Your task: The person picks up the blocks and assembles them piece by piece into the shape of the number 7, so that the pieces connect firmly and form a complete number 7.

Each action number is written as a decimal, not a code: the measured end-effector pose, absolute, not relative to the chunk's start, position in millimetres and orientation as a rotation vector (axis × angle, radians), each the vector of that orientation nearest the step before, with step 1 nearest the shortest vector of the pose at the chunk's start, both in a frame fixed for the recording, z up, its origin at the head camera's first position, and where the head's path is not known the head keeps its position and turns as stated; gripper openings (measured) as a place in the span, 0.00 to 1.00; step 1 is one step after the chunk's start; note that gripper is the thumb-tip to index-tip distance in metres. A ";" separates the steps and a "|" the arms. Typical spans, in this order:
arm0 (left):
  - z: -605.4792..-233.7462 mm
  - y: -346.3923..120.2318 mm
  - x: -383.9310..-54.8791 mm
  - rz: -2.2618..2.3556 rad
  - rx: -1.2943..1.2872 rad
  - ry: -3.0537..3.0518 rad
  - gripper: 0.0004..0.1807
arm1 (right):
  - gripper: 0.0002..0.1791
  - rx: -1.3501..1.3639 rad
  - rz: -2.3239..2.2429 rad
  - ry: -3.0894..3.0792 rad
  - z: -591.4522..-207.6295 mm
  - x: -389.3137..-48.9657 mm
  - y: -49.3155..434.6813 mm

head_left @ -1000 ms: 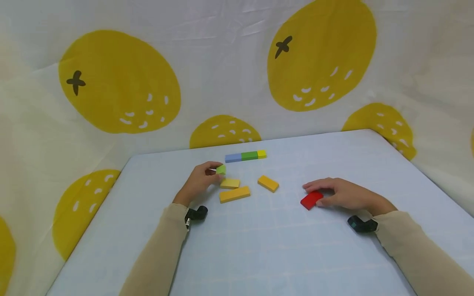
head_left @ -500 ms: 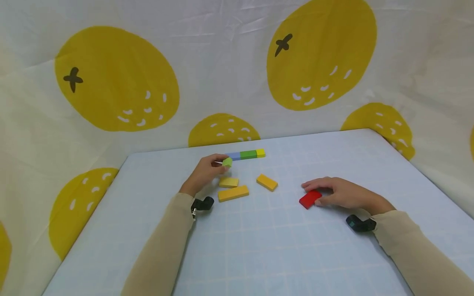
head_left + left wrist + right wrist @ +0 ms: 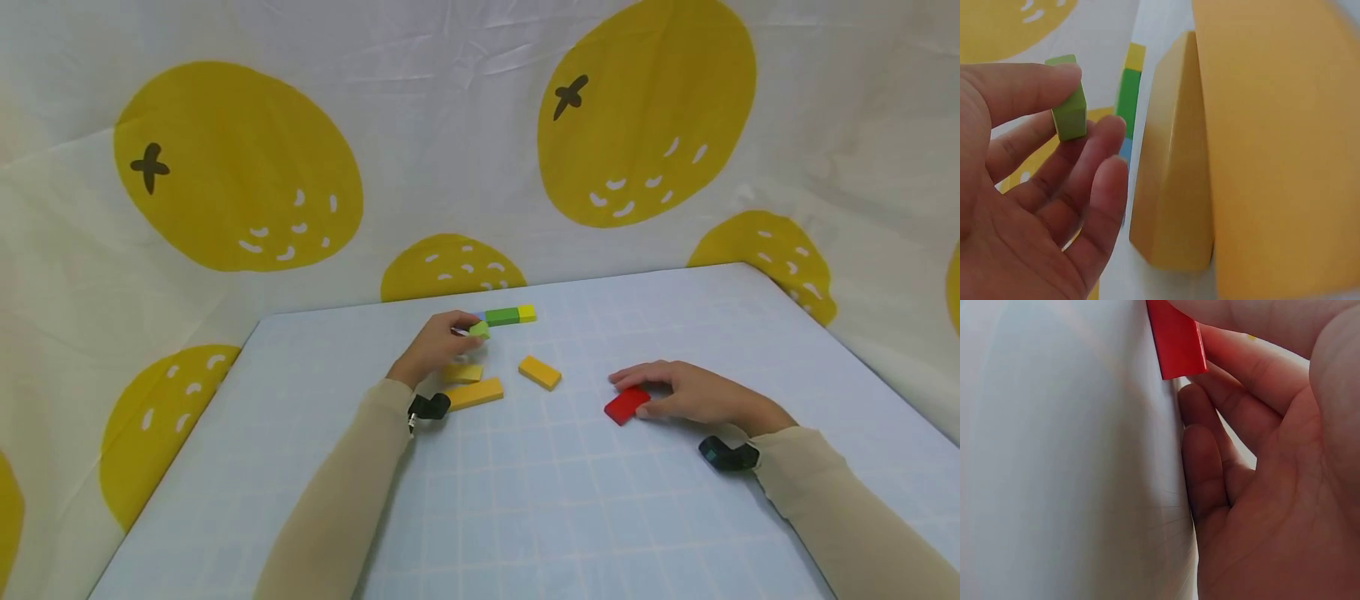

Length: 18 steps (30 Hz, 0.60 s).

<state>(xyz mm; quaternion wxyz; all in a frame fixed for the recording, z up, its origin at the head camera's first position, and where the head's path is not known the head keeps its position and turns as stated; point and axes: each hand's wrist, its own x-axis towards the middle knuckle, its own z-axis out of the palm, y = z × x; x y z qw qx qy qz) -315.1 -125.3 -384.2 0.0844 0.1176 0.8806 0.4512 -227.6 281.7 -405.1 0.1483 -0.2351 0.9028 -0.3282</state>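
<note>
Let the short block (image 3: 540, 372) be the centre of your clock. At 11 o'clock you have the row (image 3: 503, 317): the blue block (image 3: 1127, 147), the green block (image 3: 501, 317) and the yellow block (image 3: 527, 313) lie end to end, and I judge this part done. Your left hand (image 3: 437, 343), at 10 o'clock, pinches the lime block (image 3: 479, 331) near the row, not yet in line with it. Your right hand (image 3: 697, 396), at 3 o'clock, pinches the red block (image 3: 627, 406), low at the table (image 3: 570, 500). The pale block (image 3: 468, 375) at 9 and the long block (image 3: 476, 394) at 8 lie loose, as does the short block. So three are placed, and five seem left.
</note>
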 end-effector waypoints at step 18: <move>-380.7 -88.1 -322.3 1.158 0.308 2.729 0.21 | 0.23 -0.717 -0.978 2.585 -405.1 -227.3 280.6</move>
